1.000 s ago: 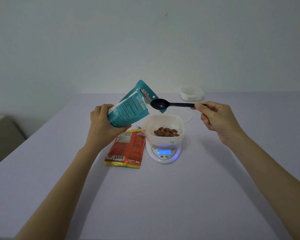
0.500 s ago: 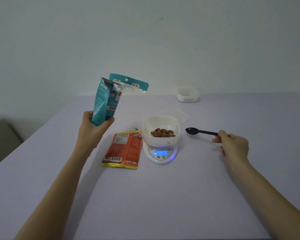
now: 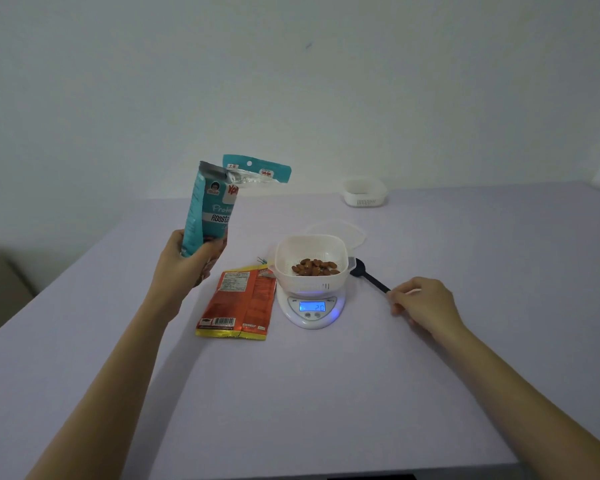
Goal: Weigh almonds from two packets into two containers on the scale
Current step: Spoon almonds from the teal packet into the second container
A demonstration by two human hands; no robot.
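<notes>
The left hand (image 3: 184,261) was up in the air, and its fingers and thumb were curled round the bottom of a blue-green packet (image 3: 207,206). The packet stood up straight with its top torn open and its flap bent over to the right. The right hand (image 3: 421,301) lay low on the counter (image 3: 291,393), and its curled fingers pinched the end of a black spoon (image 3: 369,277). The spoon's round end was just beside a white container (image 3: 312,284). That container sat on a small white scale (image 3: 312,318) between the two hands, and the scale's little screen glowed blue. A small heap of brown almonds (image 3: 314,267) lay inside the container. An orange packet (image 3: 238,303) lay flat just left of the scale. A clear lid (image 3: 340,230) lay behind the scale. Another white container (image 3: 364,195) sat far back on the counter.
</notes>
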